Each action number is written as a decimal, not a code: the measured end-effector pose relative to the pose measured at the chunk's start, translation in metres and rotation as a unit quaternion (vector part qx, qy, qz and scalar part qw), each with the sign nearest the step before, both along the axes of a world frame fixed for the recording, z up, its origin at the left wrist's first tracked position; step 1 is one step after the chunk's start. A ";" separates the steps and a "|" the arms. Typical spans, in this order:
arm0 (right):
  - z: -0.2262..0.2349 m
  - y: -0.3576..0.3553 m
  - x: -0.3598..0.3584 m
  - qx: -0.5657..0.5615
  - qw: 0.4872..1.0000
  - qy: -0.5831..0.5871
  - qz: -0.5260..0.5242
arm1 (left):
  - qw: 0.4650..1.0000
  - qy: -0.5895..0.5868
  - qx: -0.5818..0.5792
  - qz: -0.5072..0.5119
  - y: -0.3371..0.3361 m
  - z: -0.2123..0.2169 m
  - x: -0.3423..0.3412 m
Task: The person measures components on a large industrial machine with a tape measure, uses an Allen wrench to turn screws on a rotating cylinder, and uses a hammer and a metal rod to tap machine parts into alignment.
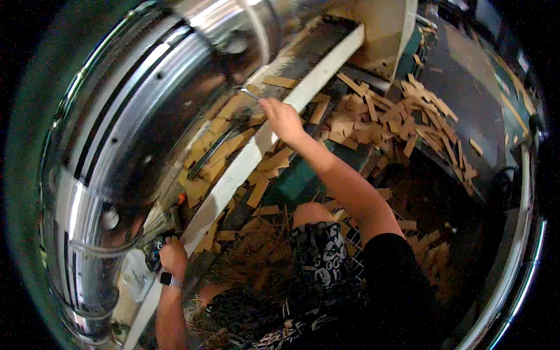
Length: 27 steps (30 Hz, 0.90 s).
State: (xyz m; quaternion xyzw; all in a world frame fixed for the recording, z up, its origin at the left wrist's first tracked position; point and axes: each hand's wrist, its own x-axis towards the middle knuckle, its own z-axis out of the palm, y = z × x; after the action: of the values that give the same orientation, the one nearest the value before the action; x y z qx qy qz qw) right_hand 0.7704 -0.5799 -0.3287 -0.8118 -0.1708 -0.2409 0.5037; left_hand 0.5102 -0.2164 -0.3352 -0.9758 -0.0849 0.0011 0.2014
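Note:
My right hand (282, 121) is closed on a slim metal tool (249, 93), perhaps a wrench or hex key; its exact kind is too small to tell. It sits above the white beam (245, 160), with the tool's end toward a large shiny metal cylinder (137, 111). Lower left, my left hand (172, 258), with a watch (168, 279) on its wrist, is closed at a dark object with a bit of blue (155, 252). That object is partly hidden by the hand, beside the beam's near end and the cylinder's lower part.
Cardboard strips (373, 119) lie heaped beyond the beam and scattered along it. A dark rod (213, 149) lies among the strips by the cylinder. A clear plastic bag (136, 275) is near my left hand. A tan panel (379, 41) stands at the far end.

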 end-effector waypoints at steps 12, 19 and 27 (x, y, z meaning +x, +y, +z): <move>-0.009 0.018 0.009 -0.013 0.982 0.046 -0.185 | 0.989 -0.137 -0.049 -0.016 0.025 -0.056 0.007; -0.035 0.005 0.029 -0.019 0.977 0.048 -0.206 | 0.981 -0.177 -0.043 -0.063 0.008 -0.058 0.020; -0.011 0.031 0.002 0.077 0.978 0.135 -0.141 | 0.993 -0.109 0.009 -0.040 0.032 -0.061 0.006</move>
State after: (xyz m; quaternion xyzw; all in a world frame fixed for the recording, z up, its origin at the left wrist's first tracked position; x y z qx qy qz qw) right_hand 0.7720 -0.5487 -0.3397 -0.8118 0.0343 -0.2104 0.5437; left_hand 0.5162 -0.1848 -0.3964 -0.9709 -0.0668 -0.1139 0.1995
